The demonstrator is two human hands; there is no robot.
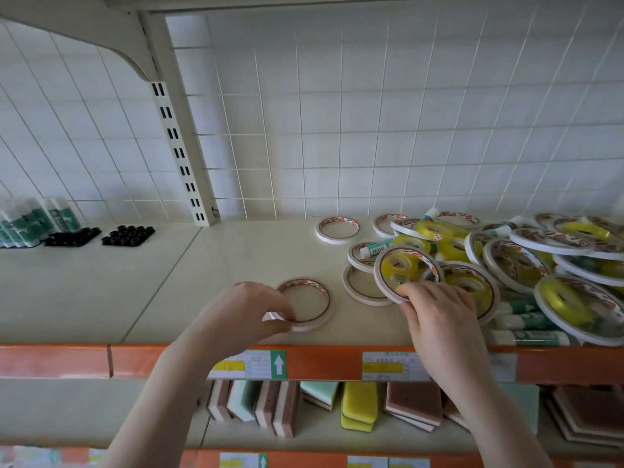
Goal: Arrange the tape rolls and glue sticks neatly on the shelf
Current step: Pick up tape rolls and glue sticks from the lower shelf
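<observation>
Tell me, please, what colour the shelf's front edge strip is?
Orange, seen in the head view: the shelf's front edge strip carries paper price labels.

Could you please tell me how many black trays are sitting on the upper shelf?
2: one black tray beside the standing glue sticks at far left, the other black tray just right of it. Others may lie beyond the frame.

My cream shelf [236,251] carries a jumbled tape pile [506,261] at its right; left of that pile lie single tape rings [305,304], then black trays [128,235], then upright glue sticks [30,224].
</observation>
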